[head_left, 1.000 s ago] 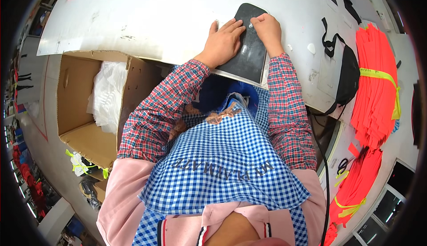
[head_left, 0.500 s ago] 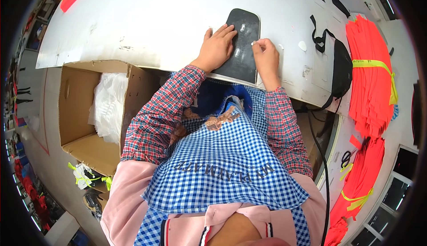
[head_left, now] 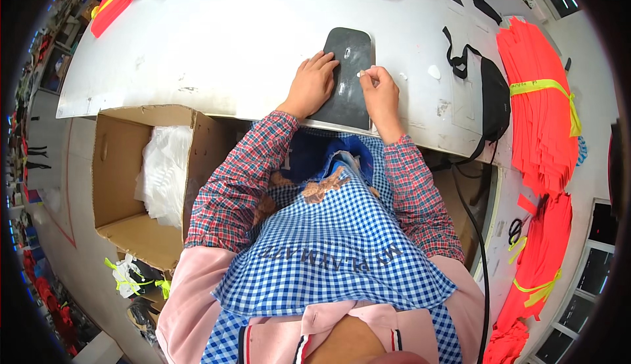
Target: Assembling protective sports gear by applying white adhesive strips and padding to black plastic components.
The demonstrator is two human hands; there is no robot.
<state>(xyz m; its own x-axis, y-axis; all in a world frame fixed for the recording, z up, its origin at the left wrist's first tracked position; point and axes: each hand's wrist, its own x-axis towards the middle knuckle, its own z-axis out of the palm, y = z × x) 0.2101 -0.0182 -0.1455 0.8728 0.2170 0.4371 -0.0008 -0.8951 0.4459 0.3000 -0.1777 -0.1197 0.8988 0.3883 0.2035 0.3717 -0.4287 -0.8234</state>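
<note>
A flat black panel [head_left: 346, 94] with rounded top corners lies lengthwise on the white table, close to its front edge. Pale smudges and a small white mark show on its surface. My left hand [head_left: 312, 84] is spread flat along the panel's left edge, fingertips resting on it. At the right edge, my right hand [head_left: 381, 97] pinches a small white piece [head_left: 360, 74], which looks like chalk, over the panel. A rounded white flat piece [head_left: 434, 72] lies on the table to the right of that hand.
A black bag with straps [head_left: 494, 101] lies at the table's right. Beyond it are stacked red fabric strips [head_left: 536, 101] tied with yellow bands. Scissors [head_left: 516, 230] lie lower right. An open cardboard box [head_left: 108, 180] holding clear plastic stands left, below the table edge. A black cable [head_left: 483, 265] hangs right.
The whole view has shifted a little, so the table sits lower in it. My right hand has moved slightly inward over the panel with the white piece. My left hand stays on the panel.
</note>
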